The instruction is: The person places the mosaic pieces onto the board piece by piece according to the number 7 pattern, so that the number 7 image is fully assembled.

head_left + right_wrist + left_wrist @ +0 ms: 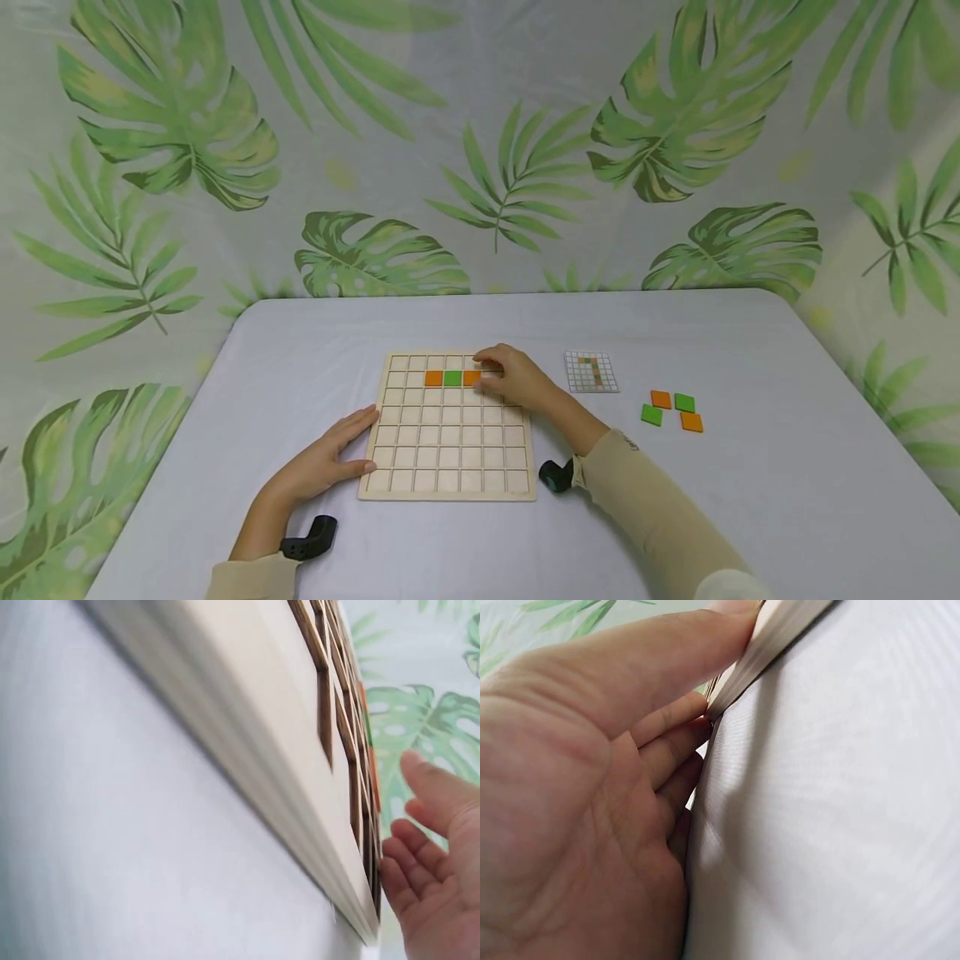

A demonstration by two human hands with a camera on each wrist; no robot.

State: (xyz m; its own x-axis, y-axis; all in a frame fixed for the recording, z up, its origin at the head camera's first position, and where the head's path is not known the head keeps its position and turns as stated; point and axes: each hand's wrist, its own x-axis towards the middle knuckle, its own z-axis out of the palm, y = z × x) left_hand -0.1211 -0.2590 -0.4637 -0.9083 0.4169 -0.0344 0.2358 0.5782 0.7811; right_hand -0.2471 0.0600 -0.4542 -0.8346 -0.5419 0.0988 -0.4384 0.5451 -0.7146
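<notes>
A wooden grid board (pixel 450 458) lies flat on the table. In its second row from the far edge sit an orange tile (pixel 433 378), a green tile (pixel 452 378) and another orange tile (pixel 470 378), side by side. My right hand (pixel 517 379) is over the board's far right part, thumb and fingertips right by the right-hand orange tile. In the right wrist view that hand (pixel 435 877) has its fingers loosely bent and apart, with nothing between them. Along the board's left edge, my left hand (pixel 326 458) rests with fingers extended, fingertips and thumb touching the side.
Right of the board lies a small pattern card (pixel 588 372) printed with a coloured grid. Beyond it are loose tiles, two orange (pixel 692 422) and two green (pixel 652 414). A white cloth (pixel 780 500) covers the table, and a leaf-printed curtain (pixel 517 267) hangs behind.
</notes>
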